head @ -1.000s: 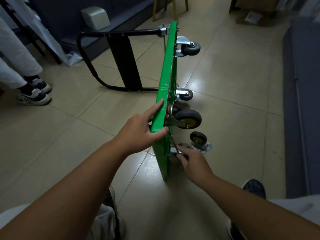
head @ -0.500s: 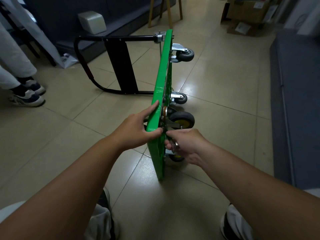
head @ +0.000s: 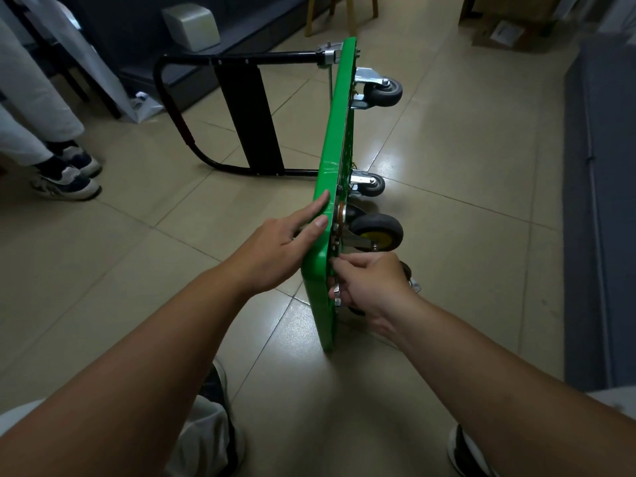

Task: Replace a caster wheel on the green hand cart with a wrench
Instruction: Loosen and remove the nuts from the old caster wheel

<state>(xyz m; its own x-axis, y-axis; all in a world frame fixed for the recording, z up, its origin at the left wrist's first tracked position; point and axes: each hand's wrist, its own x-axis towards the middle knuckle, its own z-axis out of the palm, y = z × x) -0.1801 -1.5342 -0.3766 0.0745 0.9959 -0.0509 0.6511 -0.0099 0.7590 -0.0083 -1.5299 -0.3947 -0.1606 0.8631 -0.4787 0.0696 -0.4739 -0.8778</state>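
Note:
The green hand cart [head: 339, 132] stands on its long edge on the tiled floor, its black handle [head: 247, 58] folded out to the left. Three casters stick out to the right; the nearest [head: 377, 232] has a yellow hub. My left hand [head: 275, 249] lies against the deck's near upper edge with fingers stretched along it, steadying the cart. My right hand [head: 371, 284] is closed at the underside of the near corner, with a bit of a metal tool, apparently the wrench [head: 335, 293], showing below its fingers. A loose caster [head: 411, 280] lies on the floor, mostly hidden behind that hand.
Another person's legs and sneakers [head: 65, 173] are at the left. A grey box [head: 191, 25] sits on a dark bench at the back, with wooden stool legs [head: 340, 12] and cardboard boxes [head: 509, 32] beyond. A dark sofa [head: 602, 201] runs along the right.
My right hand rose from the floor beside the loose caster to the cart's underside at the near corner. My left hand's fingers flattened against the deck.

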